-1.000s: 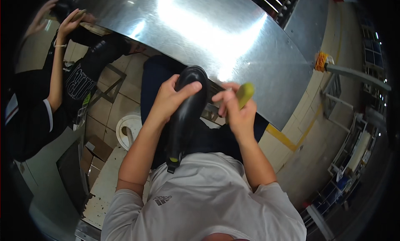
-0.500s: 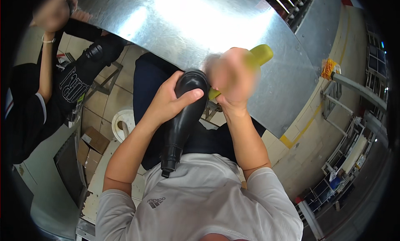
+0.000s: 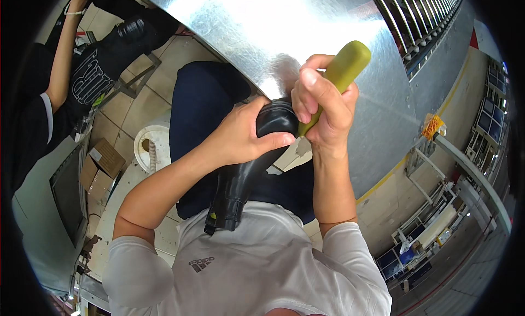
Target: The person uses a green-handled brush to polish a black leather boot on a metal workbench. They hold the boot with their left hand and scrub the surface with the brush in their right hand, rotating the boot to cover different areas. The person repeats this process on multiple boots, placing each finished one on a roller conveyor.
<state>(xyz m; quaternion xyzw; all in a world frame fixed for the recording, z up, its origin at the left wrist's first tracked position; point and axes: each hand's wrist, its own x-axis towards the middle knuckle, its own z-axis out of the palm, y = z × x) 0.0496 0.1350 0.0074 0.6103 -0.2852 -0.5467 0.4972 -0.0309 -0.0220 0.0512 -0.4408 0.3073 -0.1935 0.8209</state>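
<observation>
My left hand is wrapped round the rounded end of a long, glossy black piece that looks like a boot. Its thumb lies across the top. The narrower end points back against my shirt, with a loop and a bit of green showing there. In my right hand, the fingers close round an olive-green rod-shaped tool with a blunt, rounded end. The tool's thin lower end is beside the boot's rounded end; whether they touch I cannot tell.
A shiny metal table lies in front of me, with metal bars beyond it. To my left are a person's arm, a white bucket and a cardboard box. A grey rail runs at right.
My right hand was blurred by motion and is now sharper, with the tool held more upright. The boot has shifted slightly right with my left hand. My view has turned a little.
</observation>
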